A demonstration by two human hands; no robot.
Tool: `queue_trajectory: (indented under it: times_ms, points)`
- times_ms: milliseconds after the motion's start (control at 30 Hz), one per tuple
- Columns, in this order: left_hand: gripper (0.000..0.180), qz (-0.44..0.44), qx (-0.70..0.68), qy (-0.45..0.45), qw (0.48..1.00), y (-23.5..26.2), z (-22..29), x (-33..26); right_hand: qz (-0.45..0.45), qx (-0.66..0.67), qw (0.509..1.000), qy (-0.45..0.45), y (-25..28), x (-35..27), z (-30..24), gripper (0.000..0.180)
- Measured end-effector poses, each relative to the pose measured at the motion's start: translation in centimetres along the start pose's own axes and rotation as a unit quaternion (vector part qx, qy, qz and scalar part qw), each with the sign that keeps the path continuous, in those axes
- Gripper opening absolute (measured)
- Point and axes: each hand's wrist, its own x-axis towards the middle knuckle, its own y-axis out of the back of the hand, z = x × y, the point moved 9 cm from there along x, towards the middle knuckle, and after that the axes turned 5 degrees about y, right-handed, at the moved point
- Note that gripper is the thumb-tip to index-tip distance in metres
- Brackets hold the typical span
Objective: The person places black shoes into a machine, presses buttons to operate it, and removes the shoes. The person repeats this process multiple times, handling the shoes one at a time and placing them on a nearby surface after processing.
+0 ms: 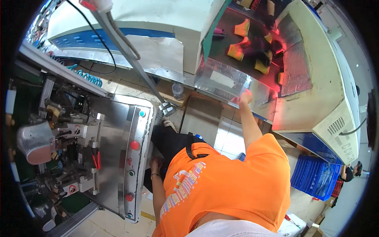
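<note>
My right hand (245,97), its fingers curled together and lit red, is at the front edge of a metal ledge (213,78). Whatever lies inside those fingers, if anything, is hidden. Beyond it, several yellow and black boot-shaped pieces (235,51) lie on a dark surface under red light, between pale machine housings. My left hand (156,164) hangs low beside my dark trousers, near the button panel (133,166) of a metal machine; its fingers are too shaded to read.
On the left, the machine carries clamps and a rounded grey and pink form (36,144). A slanted metal pole (128,51) stands ahead, with a clear plastic cup (177,91) close by. Blue crates (314,177) are stacked at the right, a person (349,173) beyond them.
</note>
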Motion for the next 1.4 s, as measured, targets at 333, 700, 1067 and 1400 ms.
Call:
queue_trajectory:
  times_ms: [333,700,1067,1400]
  points:
    - [0.037,0.117,0.202,0.016,0.972,1.8,0.6,-2.2,0.069,-0.327,0.812,0.478,-4.2,9.2,-21.7,0.076]
    - [0.029,0.145,0.317,-0.090,0.933,-2.0,6.0,-7.1,0.084,-0.201,0.960,0.178,-6.6,15.8,-13.3,0.073]
    - [0.025,-0.102,0.378,-0.544,0.742,-32.2,26.3,-30.0,-0.491,0.107,0.806,0.314,-0.6,-13.1,-38.3,0.066]
    - [0.034,-0.255,0.547,-0.540,0.586,-38.2,34.8,-41.5,-0.844,0.133,0.448,0.262,-2.9,-39.2,-47.4,0.069]
